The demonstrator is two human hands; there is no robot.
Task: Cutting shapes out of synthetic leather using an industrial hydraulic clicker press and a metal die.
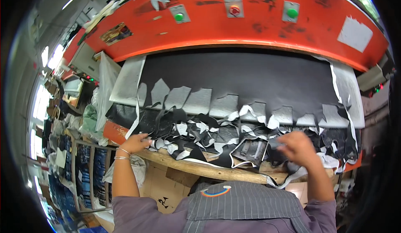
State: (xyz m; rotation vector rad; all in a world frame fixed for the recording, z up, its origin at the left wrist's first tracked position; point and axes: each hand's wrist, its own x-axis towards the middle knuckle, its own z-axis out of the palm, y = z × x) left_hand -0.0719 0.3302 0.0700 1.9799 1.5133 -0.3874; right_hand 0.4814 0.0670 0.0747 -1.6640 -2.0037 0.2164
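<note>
My left hand (136,143) is at the left end of the wooden front edge, fingers curled in beside the scraps; what they hold, if anything, does not show. Over the right part of the scraps, my right hand (295,148) is slightly blurred, its fingers closed on a small dark grey piece (274,143). Tangled black-and-white offcuts (204,133) lie between the hands. A frame-like dark object (249,151) sits among them, left of my right hand. Behind spreads a black sheet (238,72), with a row of shaped gaps along its near edge showing a pale surface.
An orange-red machine beam (200,30) spans the far side, with two green buttons and a red button (234,10). A worn wooden rail (200,169) runs along the front. Left are clear plastic sheeting (107,83) and a rack (90,170) of stacked dark blue things.
</note>
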